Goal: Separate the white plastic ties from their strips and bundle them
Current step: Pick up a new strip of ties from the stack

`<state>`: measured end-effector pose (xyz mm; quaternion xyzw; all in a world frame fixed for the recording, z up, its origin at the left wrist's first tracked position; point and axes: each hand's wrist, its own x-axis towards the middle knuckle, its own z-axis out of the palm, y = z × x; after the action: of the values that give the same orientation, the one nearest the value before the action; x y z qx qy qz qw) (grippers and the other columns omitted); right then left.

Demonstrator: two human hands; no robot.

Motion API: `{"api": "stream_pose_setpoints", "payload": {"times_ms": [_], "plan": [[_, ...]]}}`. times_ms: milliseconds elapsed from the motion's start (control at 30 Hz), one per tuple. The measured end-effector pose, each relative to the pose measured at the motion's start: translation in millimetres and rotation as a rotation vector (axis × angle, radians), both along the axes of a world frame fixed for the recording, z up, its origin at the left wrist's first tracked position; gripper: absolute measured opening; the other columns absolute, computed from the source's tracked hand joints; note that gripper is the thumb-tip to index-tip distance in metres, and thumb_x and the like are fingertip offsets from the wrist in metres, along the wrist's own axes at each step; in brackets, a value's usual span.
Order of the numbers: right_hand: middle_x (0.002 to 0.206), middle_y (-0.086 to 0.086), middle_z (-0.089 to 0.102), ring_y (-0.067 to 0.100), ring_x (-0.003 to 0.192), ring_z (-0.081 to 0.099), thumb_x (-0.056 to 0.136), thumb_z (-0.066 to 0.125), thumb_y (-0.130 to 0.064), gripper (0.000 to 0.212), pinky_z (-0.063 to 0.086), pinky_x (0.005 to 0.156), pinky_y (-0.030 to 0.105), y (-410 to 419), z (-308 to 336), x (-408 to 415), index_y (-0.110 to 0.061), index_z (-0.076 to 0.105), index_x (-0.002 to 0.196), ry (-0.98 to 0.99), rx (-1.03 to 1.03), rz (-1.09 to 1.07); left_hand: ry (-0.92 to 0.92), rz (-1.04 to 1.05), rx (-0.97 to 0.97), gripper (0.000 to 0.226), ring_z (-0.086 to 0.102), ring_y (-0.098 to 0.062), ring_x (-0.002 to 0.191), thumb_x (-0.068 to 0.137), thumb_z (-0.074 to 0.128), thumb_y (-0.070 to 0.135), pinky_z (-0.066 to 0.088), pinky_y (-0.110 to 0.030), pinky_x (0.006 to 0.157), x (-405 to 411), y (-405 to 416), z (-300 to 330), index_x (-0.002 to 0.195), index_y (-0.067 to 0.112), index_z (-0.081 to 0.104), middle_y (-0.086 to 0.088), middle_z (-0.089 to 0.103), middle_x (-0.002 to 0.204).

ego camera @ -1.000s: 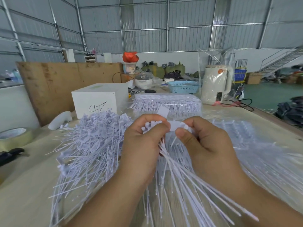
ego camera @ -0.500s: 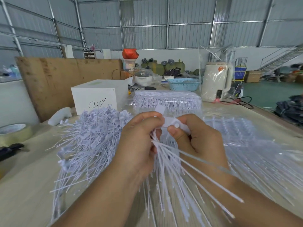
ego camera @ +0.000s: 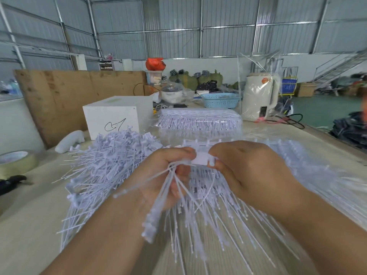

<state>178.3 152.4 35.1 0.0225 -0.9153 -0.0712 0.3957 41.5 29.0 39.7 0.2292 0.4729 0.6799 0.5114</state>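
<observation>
A: Left hand (ego camera: 166, 175)?
B: Fingers curled round a bunch of loose white ties (ego camera: 170, 197); their thin tails fan down and toward the camera.
A: Right hand (ego camera: 252, 171)?
B: Thumb and fingers pinch a small white tab (ego camera: 201, 160) at the head of a tie, just beside the left fingertips. Both hands are raised above the bench (ego camera: 29, 225).
A: Other ties?
B: A heap of separated ties (ego camera: 103, 167) lies on the bench to the left. Strips of uncut ties (ego camera: 297, 155) are spread under and to the right of the hands. A wrapped pack of ties (ego camera: 200, 122) sits behind.
A: Anything else?
B: White box (ego camera: 117, 116) behind the heap, tape roll (ego camera: 16, 161) at the left edge, blue basket (ego camera: 220, 100) and pale kettle (ego camera: 260, 96) at the back.
</observation>
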Motion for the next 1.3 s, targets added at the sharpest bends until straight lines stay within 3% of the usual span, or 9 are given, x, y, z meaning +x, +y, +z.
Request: {"api": "stream_pose_setpoints", "payload": {"times_ms": [200,333,467,600,700,867,1000,1167,1300], "plan": [[0.059,0.001,0.052,0.026,0.049,0.048,0.086,0.055,-0.011,0.011,0.042,0.041,0.037,-1,-2,0,-0.007,0.061,0.078,-0.092,-0.074,-0.019,0.118,0.078,0.011,0.010,0.038,-0.007,0.027,0.069,0.064,0.004,0.029,-0.010,0.030,-3,1,-6,0.064,0.013,0.063,0.001,0.045,0.041],[0.058,-0.011,0.046,0.007,0.050,0.043,0.096,0.057,-0.019,0.012,0.029,0.047,0.015,8,-11,1,-0.022,0.061,0.085,-0.099,-0.471,0.125,0.522,0.171,0.141,0.017,0.040,-0.008,0.034,0.062,0.080,0.011,0.032,-0.016,0.038,-4,3,-16,0.070,0.019,0.068,0.003,0.047,0.045],[0.059,0.003,0.048,0.018,0.051,0.041,0.094,0.063,-0.022,0.014,0.032,0.050,0.023,14,-13,0,-0.026,0.062,0.081,-0.173,-0.861,0.264,0.755,0.259,0.190,0.006,0.048,-0.007,0.049,0.068,0.075,0.024,0.038,-0.019,0.048,-5,5,-21,0.071,0.027,0.070,0.008,0.053,0.057],[0.061,-0.001,0.059,0.011,0.055,0.054,0.082,0.063,-0.031,0.012,0.038,0.054,0.018,16,-10,2,-0.021,0.064,0.077,-0.208,-1.035,0.335,0.728,0.332,0.253,0.009,0.050,-0.008,0.058,0.067,0.076,0.027,0.042,-0.017,0.050,-1,11,-27,0.075,0.027,0.072,0.008,0.058,0.066],[0.062,0.003,0.062,0.014,0.052,0.047,0.084,0.061,-0.028,0.013,0.036,0.053,0.024,15,-10,3,-0.018,0.064,0.076,-0.280,-1.074,0.383,0.708,0.310,0.218,0.018,0.051,-0.009,0.056,0.064,0.079,0.034,0.041,-0.020,0.046,-1,11,-28,0.080,0.029,0.073,0.011,0.059,0.066],[0.055,-0.004,0.053,0.005,0.046,0.039,0.085,0.060,-0.022,0.021,0.031,0.049,0.016,16,-10,2,-0.003,0.066,0.091,-0.424,-1.166,0.479,0.749,0.208,0.245,0.014,0.052,-0.010,0.053,0.065,0.079,0.033,0.042,-0.019,0.051,0,11,-27,0.075,0.025,0.073,0.003,0.057,0.060],[0.053,-0.009,0.050,0.000,0.045,0.038,0.090,0.059,-0.016,0.011,0.031,0.049,0.010,17,-8,3,-0.008,0.067,0.090,-0.445,-1.172,0.513,0.745,0.222,0.261,0.004,0.050,-0.009,0.048,0.068,0.074,0.024,0.038,-0.015,0.048,1,12,-26,0.069,0.022,0.071,0.002,0.054,0.054],[0.058,-0.004,0.047,0.014,0.056,0.041,0.089,0.059,-0.028,0.015,0.032,0.057,0.024,13,-11,-1,-0.019,0.066,0.080,-0.292,-1.115,0.371,0.707,0.356,0.254,0.002,0.048,-0.012,0.050,0.068,0.069,0.024,0.038,-0.021,0.051,6,14,-26,0.067,0.023,0.070,0.001,0.054,0.057],[0.058,-0.010,0.045,0.010,0.055,0.040,0.088,0.057,-0.032,0.011,0.034,0.055,0.025,-1,-19,-9,-0.025,0.065,0.085,-0.086,-1.086,0.315,0.605,0.463,0.263,0.004,0.050,-0.011,0.051,0.068,0.068,0.023,0.042,-0.019,0.050,13,17,-25,0.065,0.023,0.070,0.001,0.055,0.058]]}}
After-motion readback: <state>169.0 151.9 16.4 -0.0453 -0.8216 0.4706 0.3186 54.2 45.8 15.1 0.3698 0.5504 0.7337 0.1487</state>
